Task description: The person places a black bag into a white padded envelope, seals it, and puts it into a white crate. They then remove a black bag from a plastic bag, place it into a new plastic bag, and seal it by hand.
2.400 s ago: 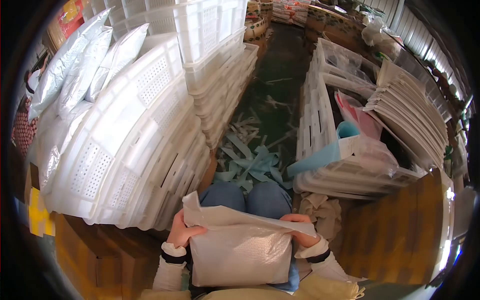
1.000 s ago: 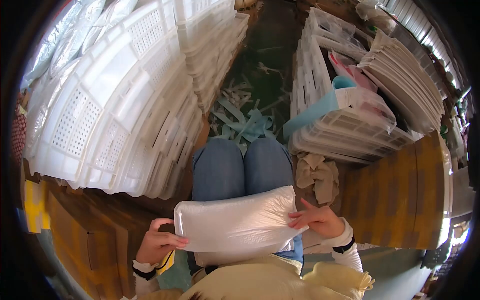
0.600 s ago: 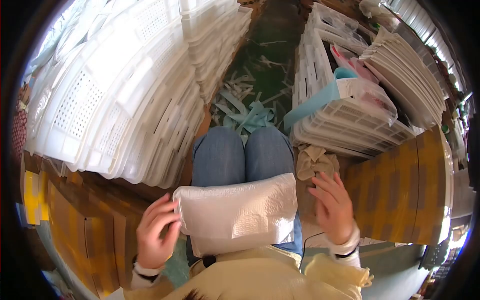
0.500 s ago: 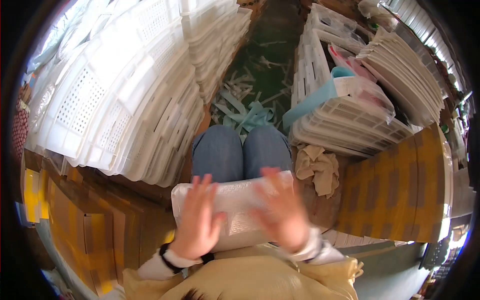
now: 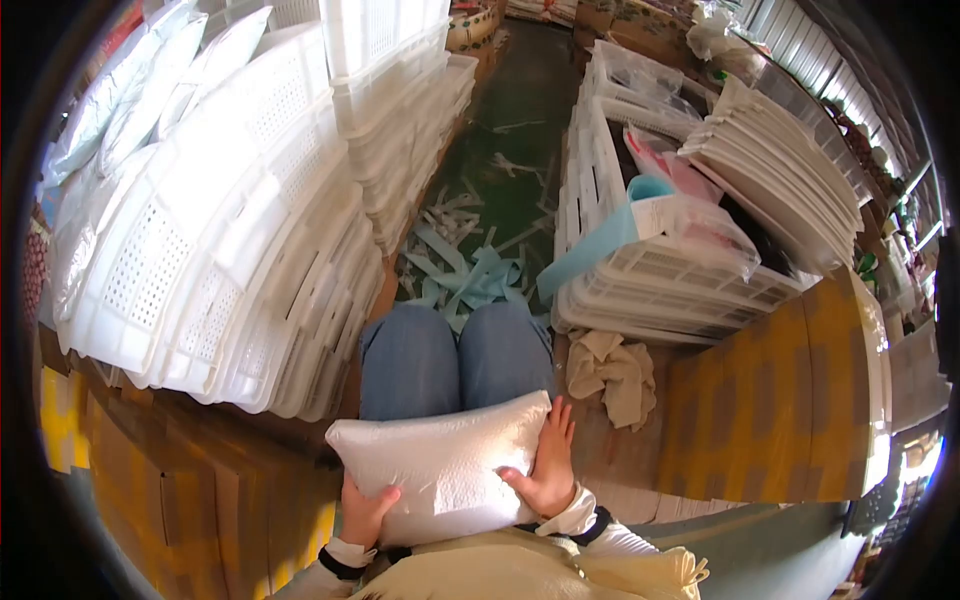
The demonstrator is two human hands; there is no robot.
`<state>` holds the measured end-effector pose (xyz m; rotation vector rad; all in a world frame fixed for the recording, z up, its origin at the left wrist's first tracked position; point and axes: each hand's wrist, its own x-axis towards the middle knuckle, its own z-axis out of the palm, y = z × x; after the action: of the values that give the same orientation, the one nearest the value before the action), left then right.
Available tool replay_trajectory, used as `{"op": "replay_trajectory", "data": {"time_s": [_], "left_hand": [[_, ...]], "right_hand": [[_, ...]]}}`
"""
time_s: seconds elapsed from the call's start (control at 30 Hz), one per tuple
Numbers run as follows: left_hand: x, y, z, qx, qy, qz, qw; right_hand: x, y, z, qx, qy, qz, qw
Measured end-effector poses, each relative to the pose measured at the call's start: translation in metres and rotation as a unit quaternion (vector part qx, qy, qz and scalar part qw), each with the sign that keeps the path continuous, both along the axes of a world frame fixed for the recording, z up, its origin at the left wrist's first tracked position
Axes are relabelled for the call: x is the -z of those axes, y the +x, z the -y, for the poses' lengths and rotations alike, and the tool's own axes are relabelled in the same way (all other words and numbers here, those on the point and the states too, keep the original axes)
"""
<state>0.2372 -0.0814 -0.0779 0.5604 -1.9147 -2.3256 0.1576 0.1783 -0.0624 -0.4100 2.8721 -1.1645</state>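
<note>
A puffy white padded package [image 5: 450, 465], with a wrinkled bubble-like surface, rests on my lap against the apron. My left hand [image 5: 365, 510] grips its lower left side, thumb on top and the other fingers hidden beneath. At the right edge, my right hand [image 5: 546, 468] holds the package with the thumb on its face and the fingers stretched up along the side. Just beyond it are my knees in blue jeans [image 5: 455, 360].
White plastic crates [image 5: 230, 230] stand stacked at left. More crates [image 5: 690, 285] at right carry white sheets [image 5: 780, 170] and a light blue strip [image 5: 600, 240]. Taped cardboard boxes [image 5: 770, 400] flank me. A beige cloth [image 5: 610, 380] and blue scraps [image 5: 480, 275] lie on the floor.
Both hands were raised and spread over the package; now they have come down to its two sides and hold it. The package appears plumper and tilted up toward the right, and the view has shifted.
</note>
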Motion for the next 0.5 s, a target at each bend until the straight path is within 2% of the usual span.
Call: {"op": "replay_trajectory", "data": {"time_s": [0.07, 0.1, 0.13, 0.23, 0.33, 0.37, 0.43, 0.47, 0.5], "left_hand": [[-0.008, -0.002, 0.001, 0.006, 0.048, 0.026, 0.998], [-0.012, -0.006, -0.001, 0.008, 0.059, 0.006, 0.998], [-0.018, -0.011, -0.003, 0.012, 0.07, -0.013, 0.997], [-0.032, -0.034, -0.002, 0.03, 0.078, -0.059, 0.995], [-0.041, -0.071, 0.009, 0.073, 0.033, -0.096, 0.992], [-0.045, -0.088, 0.011, 0.074, 0.053, -0.074, 0.993], [-0.063, -0.127, 0.009, 0.074, 0.095, -0.035, 0.992], [-0.067, -0.142, 0.005, 0.056, 0.083, -0.021, 0.995], [-0.069, -0.157, 0.001, 0.037, 0.073, -0.005, 0.997]], "right_hand": [[0.004, -0.001, 0.0, -0.027, -0.011, 0.007, 1.0], [0.005, -0.001, 0.003, -0.057, -0.069, 0.003, 0.996], [0.004, 0.002, 0.009, -0.059, -0.194, 0.054, 0.978], [0.0, -0.011, 0.025, -0.057, -0.415, 0.117, 0.901], [-0.022, -0.047, 0.023, -0.049, -0.439, 0.103, 0.891], [-0.03, -0.061, 0.024, -0.043, -0.45, 0.101, 0.886], [-0.034, -0.097, 0.026, -0.009, -0.536, 0.166, 0.828], [-0.03, -0.111, 0.029, 0.015, -0.549, 0.176, 0.817], [-0.024, -0.123, 0.029, 0.026, -0.52, 0.151, 0.84]]}}
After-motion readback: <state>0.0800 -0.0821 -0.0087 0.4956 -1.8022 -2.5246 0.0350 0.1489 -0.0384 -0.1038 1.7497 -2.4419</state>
